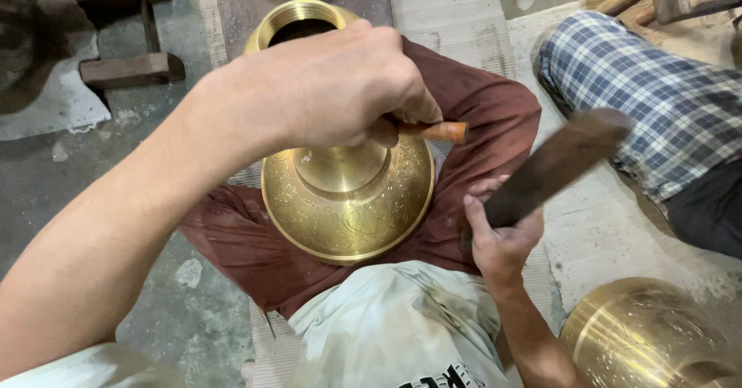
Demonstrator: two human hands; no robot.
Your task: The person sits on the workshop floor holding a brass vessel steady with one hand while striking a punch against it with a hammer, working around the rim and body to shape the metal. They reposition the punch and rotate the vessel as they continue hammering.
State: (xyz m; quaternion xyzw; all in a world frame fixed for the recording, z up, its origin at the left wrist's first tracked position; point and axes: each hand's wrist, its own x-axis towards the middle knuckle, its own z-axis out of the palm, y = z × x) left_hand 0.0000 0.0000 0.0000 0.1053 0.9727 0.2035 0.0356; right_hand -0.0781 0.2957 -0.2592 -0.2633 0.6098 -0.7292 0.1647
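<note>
Two hands (332,94) work a brass vase (348,195) over dusty concrete floor (154,295).

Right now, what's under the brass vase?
A dark red cloth lies under the brass vase, spread over the person's lap. What the vase's underside rests on is hidden by the vase itself and the left hand.

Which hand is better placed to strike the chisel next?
Right hand, probably: it grips the dark mallet raised beside the brass vase, while the left hand is occupied holding the chisel.
</note>
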